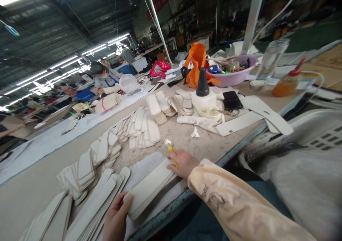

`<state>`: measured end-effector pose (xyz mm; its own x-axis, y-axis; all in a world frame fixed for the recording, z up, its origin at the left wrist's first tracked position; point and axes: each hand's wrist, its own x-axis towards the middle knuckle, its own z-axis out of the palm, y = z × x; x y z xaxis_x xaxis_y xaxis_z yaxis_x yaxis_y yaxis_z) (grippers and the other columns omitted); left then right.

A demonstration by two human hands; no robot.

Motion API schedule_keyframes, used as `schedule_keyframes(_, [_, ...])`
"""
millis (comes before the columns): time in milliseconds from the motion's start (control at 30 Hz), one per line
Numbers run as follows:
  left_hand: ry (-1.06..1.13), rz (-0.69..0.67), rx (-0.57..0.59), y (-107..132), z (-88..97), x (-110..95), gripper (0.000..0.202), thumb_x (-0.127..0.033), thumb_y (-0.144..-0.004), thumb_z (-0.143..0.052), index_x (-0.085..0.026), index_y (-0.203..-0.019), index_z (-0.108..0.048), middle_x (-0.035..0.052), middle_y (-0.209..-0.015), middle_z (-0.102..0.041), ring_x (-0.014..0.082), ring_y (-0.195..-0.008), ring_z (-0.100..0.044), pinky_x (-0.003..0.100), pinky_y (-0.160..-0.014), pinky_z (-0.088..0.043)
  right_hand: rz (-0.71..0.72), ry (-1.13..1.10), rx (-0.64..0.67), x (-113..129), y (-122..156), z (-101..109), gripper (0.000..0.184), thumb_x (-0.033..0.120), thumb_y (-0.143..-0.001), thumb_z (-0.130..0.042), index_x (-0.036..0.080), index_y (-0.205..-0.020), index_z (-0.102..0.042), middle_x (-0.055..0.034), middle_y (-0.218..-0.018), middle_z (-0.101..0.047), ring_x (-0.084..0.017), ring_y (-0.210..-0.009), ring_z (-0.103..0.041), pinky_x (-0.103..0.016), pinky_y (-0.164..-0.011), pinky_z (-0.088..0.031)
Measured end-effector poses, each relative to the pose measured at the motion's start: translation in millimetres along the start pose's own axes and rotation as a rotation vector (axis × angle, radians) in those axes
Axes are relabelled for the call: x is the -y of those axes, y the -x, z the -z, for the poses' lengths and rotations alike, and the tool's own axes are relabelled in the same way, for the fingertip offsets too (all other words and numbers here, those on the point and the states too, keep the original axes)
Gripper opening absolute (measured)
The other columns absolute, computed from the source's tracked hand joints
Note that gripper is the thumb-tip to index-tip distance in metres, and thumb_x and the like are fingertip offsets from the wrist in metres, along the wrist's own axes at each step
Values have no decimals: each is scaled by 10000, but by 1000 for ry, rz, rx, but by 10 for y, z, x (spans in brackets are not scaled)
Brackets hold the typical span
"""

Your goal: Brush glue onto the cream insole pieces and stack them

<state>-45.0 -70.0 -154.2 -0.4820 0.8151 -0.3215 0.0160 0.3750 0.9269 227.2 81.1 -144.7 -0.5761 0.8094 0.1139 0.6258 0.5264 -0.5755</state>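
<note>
My left hand (115, 218) grips the near end of a stack of long white cut pieces (149, 187) lying on the workbench. My right hand (181, 162) rests on the far end of that same stack, fingers curled around a small yellow-handled brush (170, 149) whose white tip points away from me. Just left of the stack lies another fan of long white strips (98, 205). Beyond them, piles of shorter white rounded pieces (141, 125) spread across the bench top.
A white glue bottle with a black cone cap (203, 91), scissors (227, 111), a dark phone (232, 100), a purple basin (232, 75), an orange bag (196, 61), a clear jar (272, 57) and an orange-liquid bottle (287, 84) stand farther back. A white basket (317, 130) sits at right. People work at the far left.
</note>
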Motion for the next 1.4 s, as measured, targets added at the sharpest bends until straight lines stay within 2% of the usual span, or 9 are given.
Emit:
schedule_keyframes(533, [70,-2,-24,51,-78,-47,398,-460,-628,-785,-180,-874,-646,-24,-731,-615,125,-651,-532,210,-584,-451,1,25,20,21,13,31,260,338,-896,-600,169,-1094,-610,-97,-1060,-629,-232,-1011,-570,-315,-899,-431])
schedule_keyframes(800, [99,1,-64,54,-134,-81,423,-467,-566,-817,-180,-833,-656,-25,-711,-622,137,-661,-548,213,-586,-450,0,32,2,13,19,13,256,343,-902,-592,173,-1094,-614,-96,-1053,-631,-234,-1002,-572,-313,-887,-433])
schedule_keyframes(1400, [139,2,-109,29,-143,-24,422,-457,-590,-807,-178,-865,-651,-32,-717,-615,127,-676,-544,206,-594,-442,3,47,4,5,9,-7,253,344,-916,-573,178,-1103,-608,-97,-1057,-626,-240,-995,-569,-317,-863,-440])
